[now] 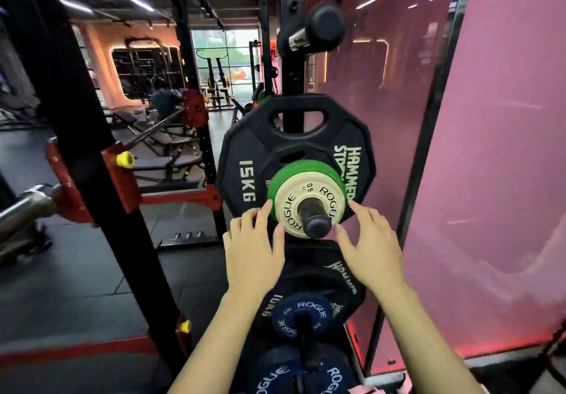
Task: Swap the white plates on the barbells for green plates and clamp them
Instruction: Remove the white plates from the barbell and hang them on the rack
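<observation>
Two bare hands are raised toward a plate storage peg (315,220) on a black rack upright (291,41). Furthest back on the peg a large black 15 kg Hammer Strength plate (245,161) is hung, with a smaller black plate (294,156) in front of it. Against that, green plates (294,170) are stacked, and a white Rogue 0.5 kg plate (295,207) is seated foremost, with the peg's dark end cap left exposed. The left hand (252,252) is held open with fingers spread, its fingertips touching the left rim of the green and white plates. The right hand (369,248) is likewise open, its fingertips at the right rim; nothing is gripped by either. On a lower peg, blue Rogue plates (303,317) are stored. A barbell sleeve (27,207) is seen at the left edge.
</observation>
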